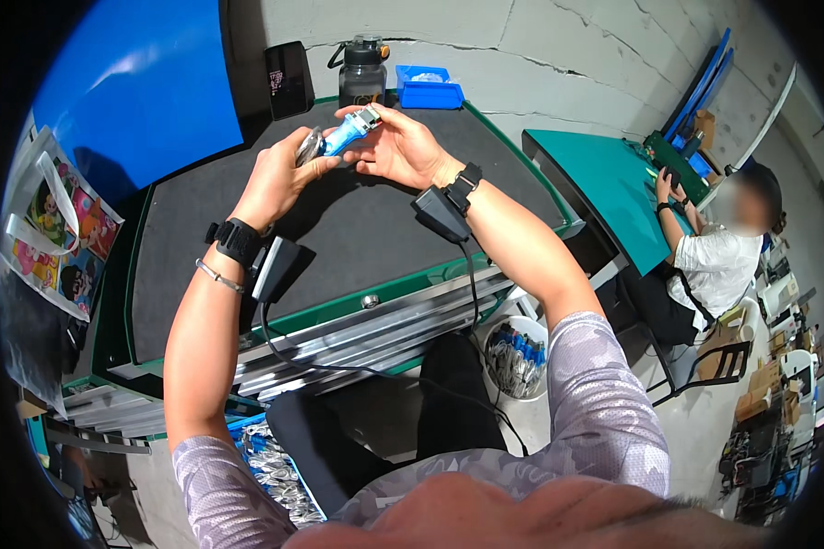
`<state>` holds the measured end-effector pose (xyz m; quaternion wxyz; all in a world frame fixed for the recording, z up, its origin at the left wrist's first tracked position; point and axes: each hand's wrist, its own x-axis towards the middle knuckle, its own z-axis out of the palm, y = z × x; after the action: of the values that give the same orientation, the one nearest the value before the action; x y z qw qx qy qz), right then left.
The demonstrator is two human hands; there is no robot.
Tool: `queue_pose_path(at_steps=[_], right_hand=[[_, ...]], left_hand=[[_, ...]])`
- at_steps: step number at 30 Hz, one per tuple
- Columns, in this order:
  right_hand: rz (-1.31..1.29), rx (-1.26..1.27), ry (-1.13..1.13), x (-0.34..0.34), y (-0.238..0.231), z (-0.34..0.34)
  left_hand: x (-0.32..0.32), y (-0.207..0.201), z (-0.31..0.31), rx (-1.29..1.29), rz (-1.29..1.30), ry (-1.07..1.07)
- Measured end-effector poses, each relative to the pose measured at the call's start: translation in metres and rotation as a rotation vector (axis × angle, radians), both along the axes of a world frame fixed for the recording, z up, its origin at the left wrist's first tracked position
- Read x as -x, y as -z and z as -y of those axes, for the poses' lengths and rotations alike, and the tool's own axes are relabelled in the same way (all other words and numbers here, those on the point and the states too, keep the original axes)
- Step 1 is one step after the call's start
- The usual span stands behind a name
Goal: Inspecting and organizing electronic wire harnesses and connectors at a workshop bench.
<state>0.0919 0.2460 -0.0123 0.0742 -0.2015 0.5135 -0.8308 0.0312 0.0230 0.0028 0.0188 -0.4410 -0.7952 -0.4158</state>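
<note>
Above the dark mat, both my hands hold a cable with a blue, semi-clear plug body (342, 137) and a metal connector end (366, 118). My left hand (282, 179) is closed around the cable's bundled grey cord (310, 146), its thumb along the blue body. From the other side, my right hand (408, 154) closes on the connector end, with the thumb near the metal and the fingers curled beneath. The connector points up and to the right. Part of the cord is hidden in my left palm.
A phone (289, 80), a dark bottle (363, 73) and a blue bin (430, 90) stand along the mat's (339, 247) far edge. Similar cables fill a white bucket (516, 358) and a blue-edged box (276, 467) below. Another person (719, 252) sits at a green table, right.
</note>
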Motion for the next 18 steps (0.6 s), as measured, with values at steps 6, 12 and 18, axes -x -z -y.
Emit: queue_pose_path(at_steps=[6,12,18], right_hand=[[0.013,0.062,0.173,0.002,0.001,-0.002],[0.015,0.170,0.193,0.003,-0.001,-0.014],[-0.008,0.132,0.179,0.003,-0.003,-0.015]], left_hand=[[-0.001,0.003,0.005,-0.069,0.004,-0.036],[0.013,0.004,0.005,0.069,0.144,0.013],[0.017,0.007,0.008,-0.044,0.705,0.223]])
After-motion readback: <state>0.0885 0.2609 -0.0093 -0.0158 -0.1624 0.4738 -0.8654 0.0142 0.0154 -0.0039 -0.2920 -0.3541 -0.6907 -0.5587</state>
